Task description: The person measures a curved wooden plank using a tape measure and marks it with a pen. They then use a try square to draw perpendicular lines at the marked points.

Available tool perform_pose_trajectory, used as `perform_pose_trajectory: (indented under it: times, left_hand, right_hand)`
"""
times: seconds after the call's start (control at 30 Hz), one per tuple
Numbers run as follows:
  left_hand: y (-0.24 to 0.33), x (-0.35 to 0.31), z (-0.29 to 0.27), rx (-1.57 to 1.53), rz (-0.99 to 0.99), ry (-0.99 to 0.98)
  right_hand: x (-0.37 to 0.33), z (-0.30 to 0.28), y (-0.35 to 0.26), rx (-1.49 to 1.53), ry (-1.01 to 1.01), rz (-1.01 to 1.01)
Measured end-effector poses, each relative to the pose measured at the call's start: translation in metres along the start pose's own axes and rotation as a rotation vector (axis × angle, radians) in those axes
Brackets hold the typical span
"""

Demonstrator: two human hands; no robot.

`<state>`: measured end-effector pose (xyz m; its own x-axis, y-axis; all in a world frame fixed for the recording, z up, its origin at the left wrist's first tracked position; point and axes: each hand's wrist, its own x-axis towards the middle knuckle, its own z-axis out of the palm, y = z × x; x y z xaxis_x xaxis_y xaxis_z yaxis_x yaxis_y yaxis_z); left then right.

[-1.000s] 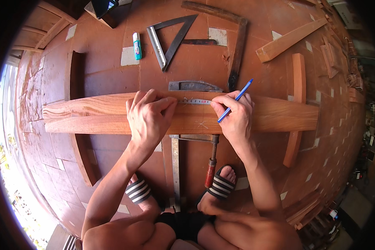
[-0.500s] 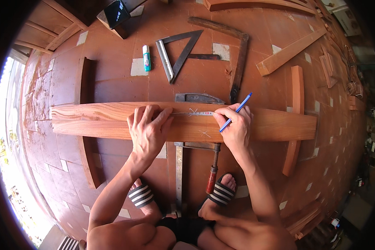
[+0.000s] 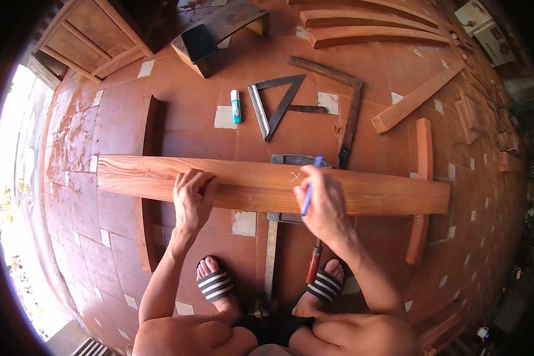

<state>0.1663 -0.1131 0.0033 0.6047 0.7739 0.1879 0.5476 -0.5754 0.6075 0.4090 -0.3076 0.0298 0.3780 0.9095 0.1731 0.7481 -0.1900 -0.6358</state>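
Two long reddish wooden boards (image 3: pixel 249 173) lie side by side across in front of me, with a clamp (image 3: pixel 279 159) around their middle. My left hand (image 3: pixel 191 202) rests on the boards left of centre, fingers curled and closed; whatever lies inside them is hidden. Over the boards right of the clamp's middle, my right hand (image 3: pixel 326 207) grips a blue pen (image 3: pixel 307 200), slightly blurred. A white cross mark (image 3: pixel 295 177) shows just left of the pen. Below the boards hangs the clamp's red handle (image 3: pixel 314 266), near my right foot.
Two wooden bearers (image 3: pixel 145 237) (image 3: pixel 420 237) support the boards' ends. Beyond lie a triangle square (image 3: pixel 288 92), a large metal angle square (image 3: pixel 351 118) and a white-and-teal tube (image 3: pixel 235 107). A low bench (image 3: pixel 231 26) and more timber (image 3: pixel 418 98) stand farther off.
The measuring tape stretched between my hands no longer shows. My left hand has shifted left along the boards and my right hand has tilted the pen more upright. The view has shifted.
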Motion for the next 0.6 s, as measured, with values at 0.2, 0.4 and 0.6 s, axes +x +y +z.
perform_pose_trajectory:
  times: [0.2,0.4,0.6]
  left_hand:
    - [-0.013,0.001,0.006,0.076,0.011,0.046]
    - [-0.001,-0.01,0.011,0.256,0.026,0.038]
    - [-0.016,-0.004,0.009,0.302,0.07,0.022]
  right_hand:
    - [0.026,0.073,-0.052,-0.085,-0.208,-0.097]
    - [0.079,0.061,0.006,-0.057,-0.013,-0.081]
    - [0.171,0.05,0.154,-0.318,0.045,0.079]
